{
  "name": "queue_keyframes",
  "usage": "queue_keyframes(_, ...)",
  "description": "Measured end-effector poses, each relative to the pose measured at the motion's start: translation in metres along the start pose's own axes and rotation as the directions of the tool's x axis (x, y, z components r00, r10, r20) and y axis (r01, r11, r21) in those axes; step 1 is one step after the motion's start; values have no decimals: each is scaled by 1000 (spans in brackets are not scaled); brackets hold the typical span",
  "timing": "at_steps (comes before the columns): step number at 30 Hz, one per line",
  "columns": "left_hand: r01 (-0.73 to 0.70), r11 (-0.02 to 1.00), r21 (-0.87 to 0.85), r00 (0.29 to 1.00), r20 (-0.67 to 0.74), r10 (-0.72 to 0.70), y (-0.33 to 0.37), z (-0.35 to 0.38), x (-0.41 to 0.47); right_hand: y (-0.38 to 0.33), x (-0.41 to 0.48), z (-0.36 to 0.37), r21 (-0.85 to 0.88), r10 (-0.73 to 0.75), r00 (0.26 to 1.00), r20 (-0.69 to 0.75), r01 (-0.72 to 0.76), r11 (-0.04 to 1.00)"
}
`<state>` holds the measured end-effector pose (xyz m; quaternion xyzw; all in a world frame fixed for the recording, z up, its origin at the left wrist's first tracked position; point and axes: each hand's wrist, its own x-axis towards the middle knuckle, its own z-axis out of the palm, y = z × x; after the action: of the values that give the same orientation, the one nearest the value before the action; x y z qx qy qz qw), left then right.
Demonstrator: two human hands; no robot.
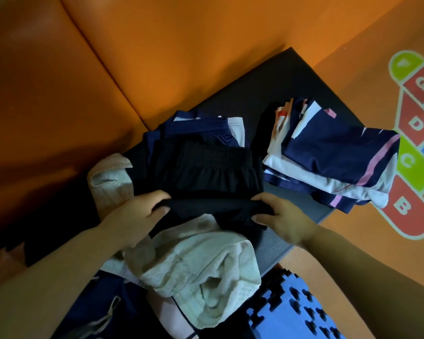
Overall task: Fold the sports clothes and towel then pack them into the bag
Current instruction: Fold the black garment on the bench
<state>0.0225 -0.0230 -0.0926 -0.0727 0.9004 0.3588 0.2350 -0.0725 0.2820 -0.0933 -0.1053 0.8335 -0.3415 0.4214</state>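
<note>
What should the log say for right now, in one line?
step: folding | left hand: grips black shorts | right hand: grips black shorts | towel: crumpled, nearest | folded pile: at right

matt black cloth shorts [206, 172], rough terry towel [201, 265], glossy orange sofa [83, 69]

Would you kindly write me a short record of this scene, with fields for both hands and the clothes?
left hand: grips the black shorts at their near left edge
right hand: grips their near right edge
black shorts: spread on navy shorts, waistband away from the person
folded stack: on the right of the grey mat
towel: crumpled, nearest the person
</note>
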Motion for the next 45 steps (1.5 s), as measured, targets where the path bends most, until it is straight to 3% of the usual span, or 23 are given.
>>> queue_keyframes(3,42,987,-153,996,-71,-53,5,-14,15,-9,10,-4,318,95,987,-129,-50,947)
queue_keyframes(5,100,978,-184,979,-157,-130,10,-19,30,-18,21,-7,381,149,948,-283,-32,924)
queue_keyframes(10,140,944,-298,870,-419,-261,36,-24,68,-33,43,-5,251,178,821,-542,-43,967)
queue_keyframes(14,239,903,-357,855,-364,-370,41,-19,73,-36,51,1,144,182,772,-609,-118,983)
queue_keyframes(18,458,832,-312,820,-214,-532,28,-4,63,-32,48,12,170,283,780,-558,-227,959)
queue_keyframes(21,447,772,-451,800,-184,-571,17,7,63,-29,45,19,368,358,842,-403,-209,906)
queue_keyframes(26,536,717,-446,724,-195,-662,19,10,71,-20,51,15,428,377,876,-301,-230,874)
queue_keyframes(29,532,704,-470,720,-187,-668,17,9,74,-22,56,9,518,376,895,-238,-211,829)
queue_keyframes(33,517,804,-293,778,-231,-584,16,3,67,-36,53,2,536,355,892,-279,-162,829)
queue_keyframes(36,540,840,51,818,-267,-509,18,-4,60,-46,49,0,329,320,863,-390,-194,924)
queue_keyframes(39,477,798,370,873,-302,-382,24,-7,54,-54,42,0,166,283,856,-433,-233,958)
queue_keyframes(43,340,864,372,904,-383,-191,25,-6,45,-58,37,-4,115,259,875,-410,-232,966)
queue_keyframes(45,368,880,299,881,-416,-226,25,-9,40,-56,37,-5,132,261,893,-366,-227,965)
